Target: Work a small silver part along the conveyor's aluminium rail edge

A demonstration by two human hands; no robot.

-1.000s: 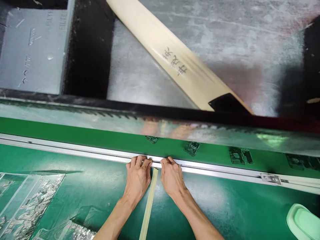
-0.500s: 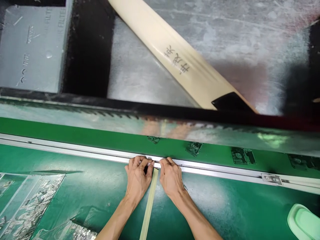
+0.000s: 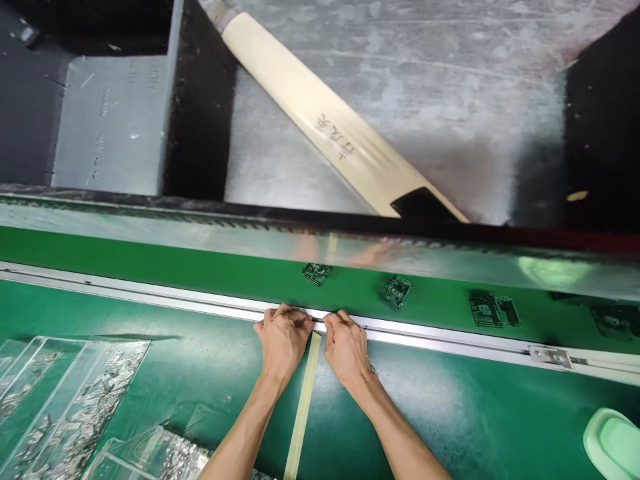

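My left hand [image 3: 283,341] and my right hand [image 3: 347,347] rest side by side on the green mat, fingertips curled against the aluminium rail [image 3: 150,299]. Between the fingertips there seems to be a small dark part at the rail, too small to name. A strip of yellowish tape [image 3: 303,407] runs along the mat from the rail toward me, between my wrists. Both hands have their fingers pinched together.
Small circuit boards [image 3: 395,292] lie in a row on the green conveyor belt [image 3: 150,263] beyond the rail. Clear trays of small metal parts [image 3: 65,407] sit at lower left. A pale green object [image 3: 613,443] is at lower right. A cream beam [image 3: 340,143] crosses the floor beyond.
The view shifted slightly; my hands stay at the rail, with the left fingers curled tighter than before.
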